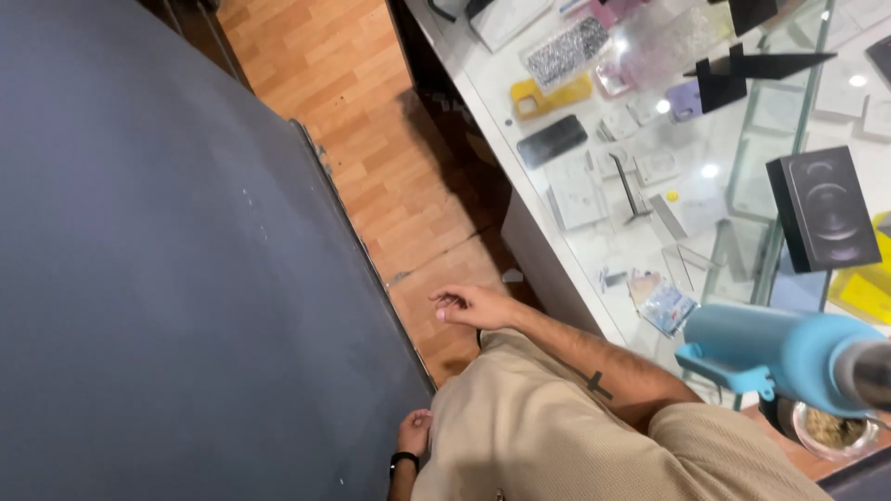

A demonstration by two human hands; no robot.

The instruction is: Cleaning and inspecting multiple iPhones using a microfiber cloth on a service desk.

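Observation:
My right hand (471, 306) hangs over the wooden floor (371, 139) with its fingers loosely curled in and nothing in it. Its forearm carries a small dark cross mark. My left hand (415, 431), with a black band on the wrist, sits low against the edge of a large dark grey panel (167, 278). Its fingers are tucked out of sight. My beige top (538, 436) fills the bottom centre. A light blue heat gun (789, 354) juts in from the right, close to my right upper arm, and what holds it is out of view.
A glass display counter (520, 176) runs along the right, with phone cases, a black phone (551, 140), small white boxes and a dark phone box (824, 209) inside and on top. A small glass bowl (831, 431) stands under the heat gun.

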